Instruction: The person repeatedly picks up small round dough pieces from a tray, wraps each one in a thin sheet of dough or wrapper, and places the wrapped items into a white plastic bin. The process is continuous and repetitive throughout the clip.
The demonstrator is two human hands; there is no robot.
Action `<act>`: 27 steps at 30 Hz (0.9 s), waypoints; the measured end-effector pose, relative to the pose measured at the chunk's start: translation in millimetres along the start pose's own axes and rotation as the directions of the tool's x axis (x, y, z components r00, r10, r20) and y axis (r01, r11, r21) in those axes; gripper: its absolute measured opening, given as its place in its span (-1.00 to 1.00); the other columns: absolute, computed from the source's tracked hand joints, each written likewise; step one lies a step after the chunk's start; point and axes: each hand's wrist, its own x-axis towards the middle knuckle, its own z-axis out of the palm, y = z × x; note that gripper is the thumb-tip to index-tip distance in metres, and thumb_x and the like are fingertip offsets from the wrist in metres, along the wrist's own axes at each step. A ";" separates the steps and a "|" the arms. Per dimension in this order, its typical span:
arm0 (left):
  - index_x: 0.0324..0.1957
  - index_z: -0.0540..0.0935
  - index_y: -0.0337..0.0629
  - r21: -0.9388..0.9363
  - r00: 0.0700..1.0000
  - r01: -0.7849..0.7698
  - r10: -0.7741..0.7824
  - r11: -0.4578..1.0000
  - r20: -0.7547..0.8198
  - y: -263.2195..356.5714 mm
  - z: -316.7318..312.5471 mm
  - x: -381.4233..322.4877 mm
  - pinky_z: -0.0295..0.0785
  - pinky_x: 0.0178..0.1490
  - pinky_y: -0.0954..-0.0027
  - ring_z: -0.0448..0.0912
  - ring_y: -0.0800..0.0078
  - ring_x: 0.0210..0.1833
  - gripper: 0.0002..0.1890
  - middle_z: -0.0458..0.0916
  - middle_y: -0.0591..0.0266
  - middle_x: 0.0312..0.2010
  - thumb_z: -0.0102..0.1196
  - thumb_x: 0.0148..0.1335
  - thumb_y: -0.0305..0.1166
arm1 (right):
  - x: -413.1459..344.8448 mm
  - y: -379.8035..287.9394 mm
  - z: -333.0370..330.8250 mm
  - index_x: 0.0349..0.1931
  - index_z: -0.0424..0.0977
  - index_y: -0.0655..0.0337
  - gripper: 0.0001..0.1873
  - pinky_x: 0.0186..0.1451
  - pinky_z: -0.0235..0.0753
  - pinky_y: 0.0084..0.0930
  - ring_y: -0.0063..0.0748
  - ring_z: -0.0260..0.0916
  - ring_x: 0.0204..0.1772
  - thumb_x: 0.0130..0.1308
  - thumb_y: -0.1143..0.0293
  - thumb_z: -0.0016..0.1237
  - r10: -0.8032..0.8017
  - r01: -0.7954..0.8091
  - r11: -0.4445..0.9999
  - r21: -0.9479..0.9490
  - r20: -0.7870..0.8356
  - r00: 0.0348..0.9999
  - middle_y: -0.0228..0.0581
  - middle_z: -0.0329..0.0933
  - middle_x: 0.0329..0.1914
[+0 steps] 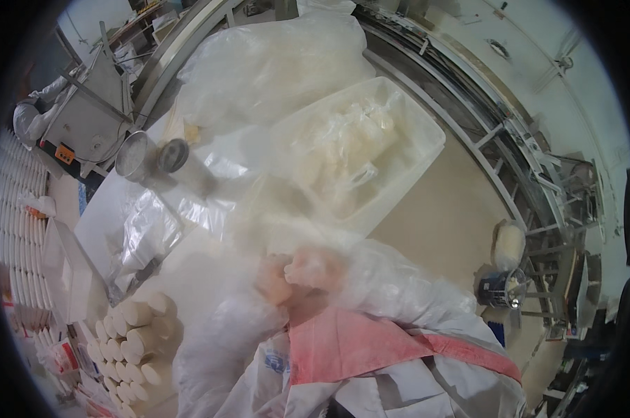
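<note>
Close in front of the red apron (356,345), my left hand (272,282) and my right hand (317,269) meet with curled fingers. Both are blurred, and whatever lies between the fingers is hidden. Loose clear plastic sleeves (398,277) cover my arms. Just beyond the hands is a pale, translucent shape (273,214), possibly a plastic bag; haze hides its edges. A white plastic tub (406,201) holds pale contents in clear plastic bags (346,141).
A large filled clear bag (278,68) lies behind the tub. Two metal cylinders (135,157) and flat plastic bags (150,224) rest on the white table (106,209). Stacked pale cylindrical pieces (132,345) sit at left. A bucket (500,288) stands on the floor at right.
</note>
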 end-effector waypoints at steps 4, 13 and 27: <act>-0.36 0.50 -0.22 -0.145 0.978 0.017 -0.046 0.989 -0.202 56.1 -13.3 46.1 0.37 -0.25 0.36 0.48 0.38 -0.32 -0.66 0.47 0.28 -0.45 0.33 -0.17 -0.32 | 7.0 -37.9 -105.2 0.02 0.31 0.20 -0.56 0.09 0.29 -0.53 -0.46 0.34 0.02 0.20 0.18 0.00 -0.256 0.107 0.641 0.760 0.080 0.963 -0.21 0.42 -0.06; -0.26 0.63 -0.04 -0.089 0.999 0.020 -0.022 0.996 -0.026 119.3 95.1 239.1 0.39 -0.12 0.18 0.53 0.13 -0.20 -0.69 0.59 0.07 -0.30 0.10 -0.02 -0.12 | 68.6 -66.1 -293.6 0.14 0.19 0.20 -0.44 0.16 0.29 -0.49 -0.41 0.27 0.11 0.17 0.25 0.03 0.505 -0.503 0.863 0.046 -0.123 0.854 -0.27 0.34 0.01; -0.23 0.59 -0.12 -0.156 0.731 0.513 -0.524 0.844 -0.437 -55.1 7.0 112.0 0.39 -0.16 0.40 0.52 0.39 -0.26 -0.81 0.57 0.18 -0.36 0.07 0.08 -0.38 | 131.0 29.9 -268.2 0.07 0.33 0.27 -0.39 0.09 0.34 -0.38 -0.12 0.36 0.07 0.15 -0.02 -0.02 0.635 -0.693 0.520 -0.499 -0.317 0.704 0.03 0.40 0.03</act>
